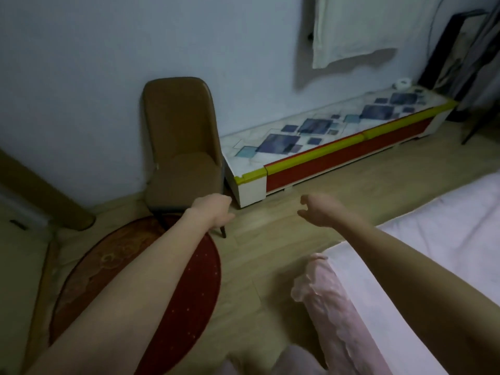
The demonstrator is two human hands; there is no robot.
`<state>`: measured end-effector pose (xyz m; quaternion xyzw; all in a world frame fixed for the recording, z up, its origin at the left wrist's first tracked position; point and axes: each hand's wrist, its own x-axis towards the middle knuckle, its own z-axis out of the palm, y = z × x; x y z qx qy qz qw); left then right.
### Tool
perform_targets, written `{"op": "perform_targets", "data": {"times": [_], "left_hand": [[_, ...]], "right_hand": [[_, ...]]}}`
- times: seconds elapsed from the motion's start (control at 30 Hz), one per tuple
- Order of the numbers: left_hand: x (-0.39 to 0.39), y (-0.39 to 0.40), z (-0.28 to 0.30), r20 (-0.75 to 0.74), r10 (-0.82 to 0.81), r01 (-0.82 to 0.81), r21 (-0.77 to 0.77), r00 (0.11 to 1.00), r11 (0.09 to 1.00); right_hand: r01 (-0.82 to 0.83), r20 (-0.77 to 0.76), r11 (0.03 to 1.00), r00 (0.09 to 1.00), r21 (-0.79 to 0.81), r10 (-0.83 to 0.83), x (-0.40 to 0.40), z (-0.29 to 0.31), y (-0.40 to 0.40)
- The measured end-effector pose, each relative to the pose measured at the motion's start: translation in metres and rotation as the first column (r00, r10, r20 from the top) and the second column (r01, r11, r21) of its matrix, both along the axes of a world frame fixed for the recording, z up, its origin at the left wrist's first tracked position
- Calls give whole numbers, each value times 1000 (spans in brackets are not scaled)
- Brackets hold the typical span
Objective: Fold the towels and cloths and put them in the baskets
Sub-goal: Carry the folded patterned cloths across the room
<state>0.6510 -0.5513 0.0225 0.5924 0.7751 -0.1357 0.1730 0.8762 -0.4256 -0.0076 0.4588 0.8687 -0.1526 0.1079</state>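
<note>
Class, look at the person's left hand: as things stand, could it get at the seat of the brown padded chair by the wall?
Probably yes. The left hand, empty with fingers loosely curled, is stretched out toward the brown padded chair, and nothing lies between hand and bare seat. How far apart they are cannot be told.

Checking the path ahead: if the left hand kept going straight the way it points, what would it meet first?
Probably the white end of the low cabinet, just beyond the left hand; the brown chair sits just left of that line. Depth is unclear.
</note>
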Motion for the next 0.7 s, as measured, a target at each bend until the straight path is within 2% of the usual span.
{"op": "perform_targets", "data": {"times": [0.23, 0.47, 0.7], "left_hand": [[-8, 221, -13, 4, -270, 269, 30, 963, 963], [8, 444, -8, -92, -425, 427, 4, 901, 904], [63, 654, -6, -88, -601, 602, -14, 794, 798]], "right_hand": [[254, -44, 966, 966, -44, -256, 3, -17, 161], [389, -25, 920, 920, -44, -391, 16, -27, 344], [542, 14, 839, 840, -54, -542, 60, -32, 494]]}}
